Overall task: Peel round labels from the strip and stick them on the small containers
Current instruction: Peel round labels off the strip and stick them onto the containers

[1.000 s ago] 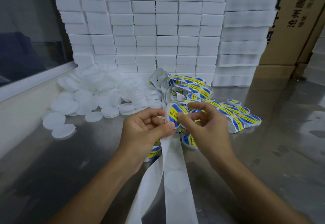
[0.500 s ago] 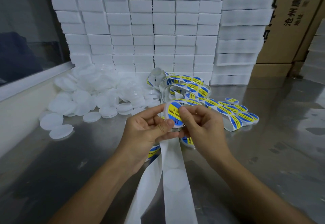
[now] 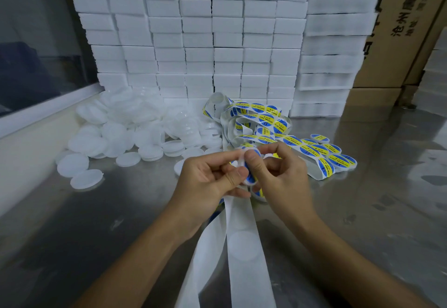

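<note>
Head view, looking down at two bare hands that meet over a shiny metal surface (image 3: 362,211). The left hand (image 3: 208,181) has its fingers curled, thumb and forefinger pinching a small round white container (image 3: 246,169) that carries a blue and yellow round label (image 3: 251,177). The right hand (image 3: 283,179) is curled too, its thumb pressed on the face of that same container and its fingertips closing in from above. Both hands touch the container, held just above the surface.

Below the hands, a white backing strip (image 3: 244,247) with its labels gone runs down toward the viewer in two bands. Just beyond the hands and to their right lies a tangled strip of unpeeled labels (image 3: 321,152), blue and yellow. Beyond the left hand, farther off, sits a heap of plain white containers and lids (image 3: 135,126). Behind everything rises a wall of stacked white foam blocks (image 3: 193,41), with brown cardboard boxes (image 3: 406,29) beyond the right hand.
</note>
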{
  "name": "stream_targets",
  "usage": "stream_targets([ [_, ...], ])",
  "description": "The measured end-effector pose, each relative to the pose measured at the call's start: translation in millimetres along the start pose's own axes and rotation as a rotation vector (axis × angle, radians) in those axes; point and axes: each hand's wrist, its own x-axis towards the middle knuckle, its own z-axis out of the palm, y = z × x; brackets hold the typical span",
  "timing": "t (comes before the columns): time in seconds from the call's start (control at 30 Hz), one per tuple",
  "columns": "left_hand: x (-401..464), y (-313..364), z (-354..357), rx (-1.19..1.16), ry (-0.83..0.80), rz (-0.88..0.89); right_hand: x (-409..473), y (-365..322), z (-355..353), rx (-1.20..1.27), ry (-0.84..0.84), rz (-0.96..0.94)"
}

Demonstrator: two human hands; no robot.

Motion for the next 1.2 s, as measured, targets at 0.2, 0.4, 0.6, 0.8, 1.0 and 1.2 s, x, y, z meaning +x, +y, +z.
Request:
stream_targets([
  [0.2, 0, 3, -1, 0.011, -0.001, -0.001, 7, -3, -6, 0.052, -0.007, -0.041],
  [0.4, 5, 3, -9, -0.020, 0.210, -0.026, 8, -2, -7, 0.089, -0.221, -0.043],
  [0.6, 7, 0, -13, 0.104, 0.238, -0.040, 8, -8, -9, 0.141, -0.269, 0.100],
  [0.8, 5, -2, -11, 0.226, 0.153, -0.029, 6, -4, -5, 0.095, -0.151, 0.069],
  [1.0, 8, -3, -15, 0.091, 0.248, -0.043, 3, 1, -1, 0.075, -0.221, 0.013],
  [1.2, 8, -2, -17, 0.138, 0.249, -0.023, 7, -6, -7, 0.101, -0.223, 0.069],
])
